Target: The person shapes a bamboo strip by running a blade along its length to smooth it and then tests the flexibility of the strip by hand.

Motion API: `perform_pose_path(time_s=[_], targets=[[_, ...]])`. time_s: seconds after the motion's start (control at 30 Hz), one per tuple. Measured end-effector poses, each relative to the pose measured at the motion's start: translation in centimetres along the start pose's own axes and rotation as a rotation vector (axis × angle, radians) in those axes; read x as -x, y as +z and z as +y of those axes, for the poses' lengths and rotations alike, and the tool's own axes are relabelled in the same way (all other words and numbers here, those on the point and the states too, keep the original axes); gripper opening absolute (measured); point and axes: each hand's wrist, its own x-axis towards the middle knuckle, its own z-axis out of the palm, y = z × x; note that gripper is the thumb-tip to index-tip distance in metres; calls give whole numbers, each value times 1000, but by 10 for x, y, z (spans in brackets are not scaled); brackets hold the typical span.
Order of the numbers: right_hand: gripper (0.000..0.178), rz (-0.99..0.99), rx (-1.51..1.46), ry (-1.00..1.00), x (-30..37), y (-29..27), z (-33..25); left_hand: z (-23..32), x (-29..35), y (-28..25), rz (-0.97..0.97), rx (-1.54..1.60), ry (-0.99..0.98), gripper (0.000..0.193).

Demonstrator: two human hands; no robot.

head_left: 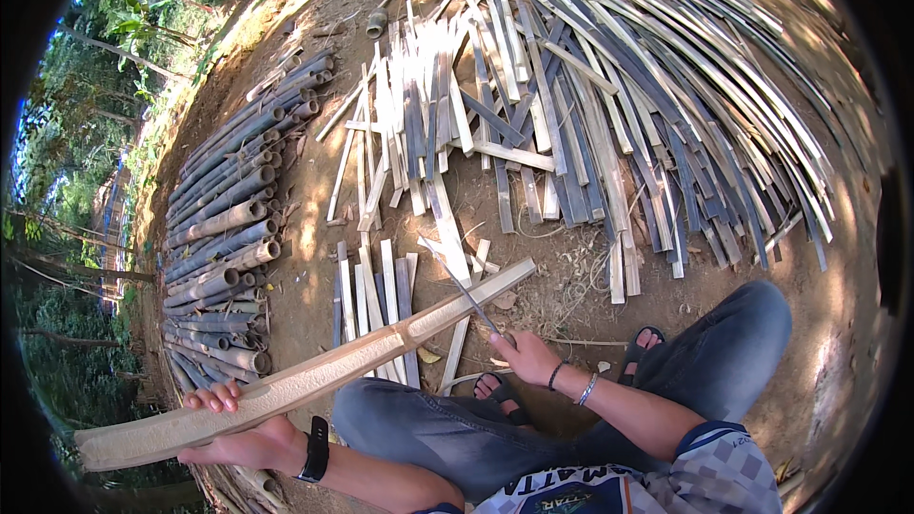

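Observation:
A long split length of bamboo (pixel 324 373) slants from the lower left up toward the middle, its pale hollow inner face up and a node ridge partway along. Around its near left end my left hand (pixel 252 440) is closed, the fingers curled over the far edge and the palm beneath. In my right hand (pixel 528 360) is the handle of a long, thin-bladed knife (pixel 464 291). Its blade crosses the bamboo between the node and the far end; whether it touches the wood I cannot tell. My fist hides most of the handle.
Whole bamboo poles (pixel 227 219) are stacked on the left. Split bamboo strips (pixel 562 114) cover much of the ground ahead and to the right. Shorter strips (pixel 388 286) lie just beyond the held piece. My bent knees (pixel 409 424) are close beneath the bamboo and knife.

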Motion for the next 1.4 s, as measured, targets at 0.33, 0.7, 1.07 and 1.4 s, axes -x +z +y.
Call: perform_pose_path(time_s=[0.33,0.7,1.07,1.4], targets=[[55,-184,-242,84,25,11,-53,3,5,7,-40,-2,18,64],[54,-127,-187,350,7,-8,-26,6,5,6,-65,-7,23,65],[57,63,-121,178,1,5,11,1,6,8,-82,-10,-3,66],[51,-55,-76,-81,42,25,-36,4,4,-3,-85,26,-16,67]])
